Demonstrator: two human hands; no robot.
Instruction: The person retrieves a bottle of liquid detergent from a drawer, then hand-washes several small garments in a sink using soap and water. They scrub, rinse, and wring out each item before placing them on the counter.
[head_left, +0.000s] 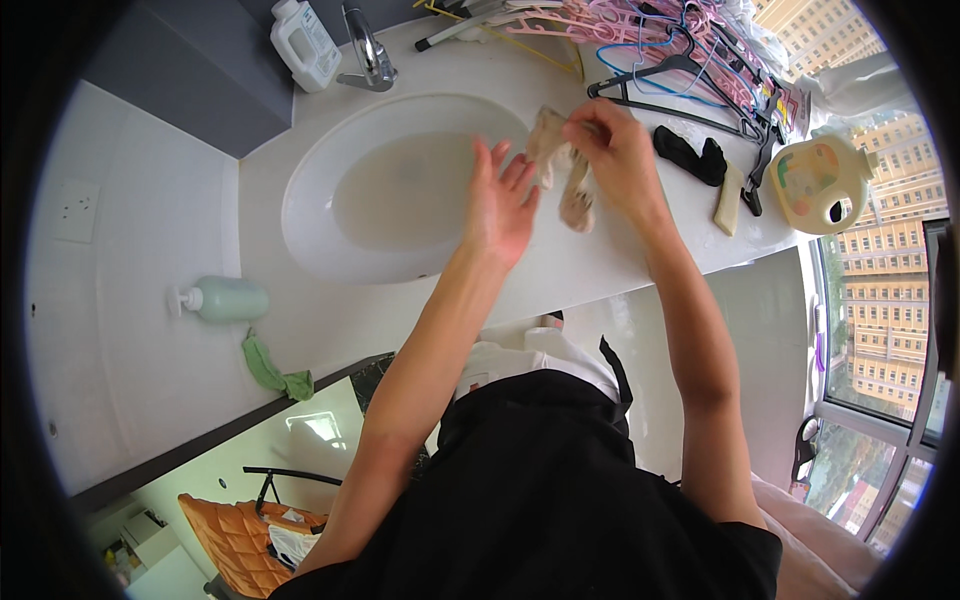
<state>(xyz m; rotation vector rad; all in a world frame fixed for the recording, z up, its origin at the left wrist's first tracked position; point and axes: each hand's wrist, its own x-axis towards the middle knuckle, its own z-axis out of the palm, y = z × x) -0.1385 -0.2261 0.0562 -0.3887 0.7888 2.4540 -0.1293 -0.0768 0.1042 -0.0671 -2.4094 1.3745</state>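
Observation:
Wet beige cloth items (577, 196), which look like socks, hang from the fingers of my right hand (611, 146) over the counter at the basin's right rim. My left hand (502, 199) is raised over that rim with its fingers spread; its fingertips are beside the cloth, and whether they touch cannot be told. Cloudy water stands in the white oval basin (307, 202). To the right of my right hand lie a black sock (690, 155) and a pale yellow bar, likely soap (727, 200).
A chrome faucet (367, 52) and a white bottle (305, 46) stand behind the basin. Pink, blue and black hangers (675, 64) pile up at the back right, near a cream detergent jug (817, 184). A green pump bottle (229, 298) and green cloth (274, 370) are at left.

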